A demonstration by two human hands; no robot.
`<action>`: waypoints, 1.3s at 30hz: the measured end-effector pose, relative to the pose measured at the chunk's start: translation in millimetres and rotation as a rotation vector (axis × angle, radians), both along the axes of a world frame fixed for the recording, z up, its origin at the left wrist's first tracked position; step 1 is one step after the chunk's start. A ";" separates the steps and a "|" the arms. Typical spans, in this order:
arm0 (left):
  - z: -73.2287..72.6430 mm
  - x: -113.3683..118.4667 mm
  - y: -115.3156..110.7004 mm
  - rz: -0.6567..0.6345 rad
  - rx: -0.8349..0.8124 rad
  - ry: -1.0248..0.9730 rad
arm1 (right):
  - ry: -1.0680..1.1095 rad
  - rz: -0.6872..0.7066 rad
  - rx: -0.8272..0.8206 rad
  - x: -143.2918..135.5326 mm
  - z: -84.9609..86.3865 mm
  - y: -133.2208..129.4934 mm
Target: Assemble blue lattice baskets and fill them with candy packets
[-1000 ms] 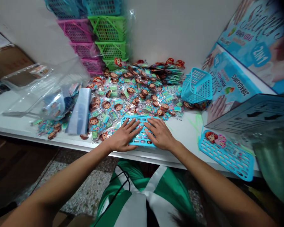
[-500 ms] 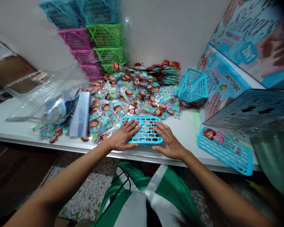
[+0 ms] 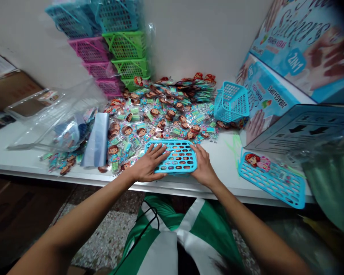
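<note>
A light-blue plastic basket with a perforated lid sits at the table's front edge, right before me. Small packets with printed heads show dimly through the lid's holes. My left hand lies flat over the lid's left part, its fingers stretched out and slightly apart. Around the right end of the basket curls my right hand, fingers at the far corner and thumb hidden along the side. Behind the basket spreads a heap of small clear packets with cartoon-head cards and green-blue contents.
Stacked blue, pink and green baskets stand at the back left. A clear plastic bag and a folded bluish sheet lie left. On the right are an upright blue basket, printed cartons and another perforated blue lid.
My right hand has moved from over the lid's right part outward and down, closing around the basket's right end. My left hand stays on the lid.
</note>
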State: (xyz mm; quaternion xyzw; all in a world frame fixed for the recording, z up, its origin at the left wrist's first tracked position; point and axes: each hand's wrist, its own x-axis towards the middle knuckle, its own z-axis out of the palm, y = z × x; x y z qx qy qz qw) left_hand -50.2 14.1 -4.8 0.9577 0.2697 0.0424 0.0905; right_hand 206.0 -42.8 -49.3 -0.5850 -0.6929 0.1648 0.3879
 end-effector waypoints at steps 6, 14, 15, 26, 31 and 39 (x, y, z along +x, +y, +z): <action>3.2 2.4 -0.4 -0.066 0.042 0.033 | 0.330 -0.034 -0.089 -12.9 -12.4 2.8; 3.7 4.4 -3.6 -0.065 0.070 0.080 | 0.767 0.519 -0.443 39.4 -9.1 10.1; 3.4 4.6 -3.8 -0.064 0.072 0.079 | 0.804 0.546 -0.467 42.8 -7.5 8.1; 8.5 7.2 -2.9 -0.022 0.036 0.070 | 0.732 0.154 -0.259 3.4 -19.0 -2.2; 9.4 10.6 -4.2 0.016 0.050 0.080 | 0.557 0.011 -0.153 -1.5 -24.2 0.3; 2.3 9.9 -4.3 -0.002 0.099 0.118 | 0.465 0.023 0.039 -4.1 -27.6 -8.2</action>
